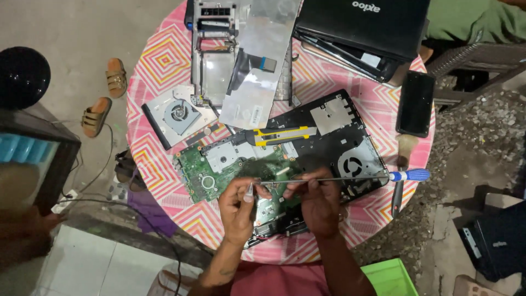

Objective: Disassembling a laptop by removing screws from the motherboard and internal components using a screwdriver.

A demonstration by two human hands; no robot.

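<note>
Head view, left to right: a loose fan (179, 113) is seen on the patterned tabletop (159, 57), then the green circuit board (219, 172) in the open laptop base (329, 137). A small metal part (250, 190) is pinched by the left hand (236, 211); the screwdriver (350, 177) shaft is gripped by the right hand (319, 203), blue handle pointing right. Best handled gently, with the shaft kept level.

We see bright, even light from above on the round table (164, 60), with glare on the silver keyboard back (263, 60). The floor around it falls dim. Edges bow with wide-angle distortion, and the left corner blurs.
</note>
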